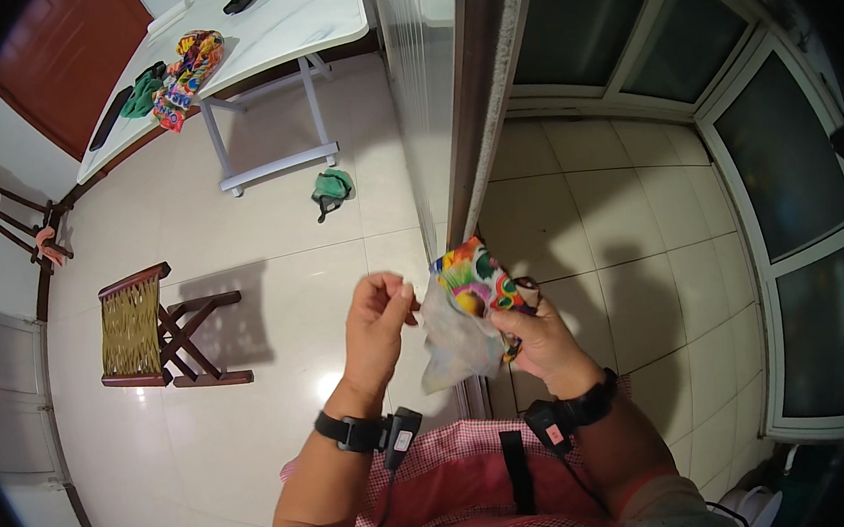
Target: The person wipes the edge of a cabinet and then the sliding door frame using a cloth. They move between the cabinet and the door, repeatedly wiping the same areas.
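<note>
My right hand (549, 343) grips a bright multicoloured patterned cloth (479, 273), its thumb lying across the front. The cloth's pale reverse side (458, 335) hangs folded over toward the left. Just left of the cloth is my left hand (381, 308), thumb and fingers curled together. Whether its fingertips pinch the cloth's edge is too unclear to tell. Both wrists wear black straps with small cabled devices. Below the hands is a red and checked apron (441, 480).
A woven folding stool (130, 330) stands on the tiled floor at left. A green item with black trim (331, 188) lies near the folding table (288, 19), which holds another colourful cloth (191, 73). A door frame (487, 100) divides the two floors; glazed panels (781, 157) line the right.
</note>
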Available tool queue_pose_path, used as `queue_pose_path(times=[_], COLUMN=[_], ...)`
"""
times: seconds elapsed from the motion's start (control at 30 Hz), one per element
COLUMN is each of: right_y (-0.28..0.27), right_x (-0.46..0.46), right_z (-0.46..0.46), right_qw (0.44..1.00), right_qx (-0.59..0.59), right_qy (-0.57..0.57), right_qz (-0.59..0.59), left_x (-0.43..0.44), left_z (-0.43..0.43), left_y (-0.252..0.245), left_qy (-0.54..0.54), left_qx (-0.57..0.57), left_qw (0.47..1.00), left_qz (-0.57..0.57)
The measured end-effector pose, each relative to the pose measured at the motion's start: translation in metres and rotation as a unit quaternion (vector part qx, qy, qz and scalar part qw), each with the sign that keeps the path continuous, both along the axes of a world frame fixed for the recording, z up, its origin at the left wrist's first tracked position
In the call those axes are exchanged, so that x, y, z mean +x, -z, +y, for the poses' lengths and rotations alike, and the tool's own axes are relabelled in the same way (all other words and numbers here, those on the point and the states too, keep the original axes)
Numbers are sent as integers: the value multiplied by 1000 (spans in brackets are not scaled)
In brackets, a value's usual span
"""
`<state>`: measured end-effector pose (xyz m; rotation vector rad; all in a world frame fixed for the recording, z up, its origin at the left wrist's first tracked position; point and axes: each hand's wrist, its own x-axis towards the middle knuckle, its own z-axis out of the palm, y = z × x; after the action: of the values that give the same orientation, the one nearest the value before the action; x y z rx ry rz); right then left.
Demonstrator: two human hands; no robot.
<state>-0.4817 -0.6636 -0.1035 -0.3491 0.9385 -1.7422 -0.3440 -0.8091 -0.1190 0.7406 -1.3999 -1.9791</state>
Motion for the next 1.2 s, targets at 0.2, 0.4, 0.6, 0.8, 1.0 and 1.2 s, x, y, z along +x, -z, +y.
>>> queue_pose_path(times=[0.2, 0.4, 0.6, 0.8, 1.0, 1.2], right_y=[-72, -83, -46, -32, -42, -39], right_x=[6, 3, 15, 13, 4, 12], right_z=[-12, -32, -10, -4, 0, 2], right_qw=[796, 668, 965, 960, 813, 884], right_qx=[-2, 6, 48, 105, 116, 82], right_qy=[264, 260, 75, 15, 4, 74], right_qz=[545, 697, 248, 261, 571, 455], left_x=[-28, -45, -22, -7, 6, 7], left_z=[-13, -4, 22, 20, 17, 19], left_y=[-72, -88, -51, -31, -31, -43], left_qy=[-38, -116, -7, 39, -55, -80], left_qx=[-250, -285, -104, 119, -136, -143], left_qw=[967, 947, 994, 988, 986, 983], left_qz=[25, 90, -9, 85, 81, 83])
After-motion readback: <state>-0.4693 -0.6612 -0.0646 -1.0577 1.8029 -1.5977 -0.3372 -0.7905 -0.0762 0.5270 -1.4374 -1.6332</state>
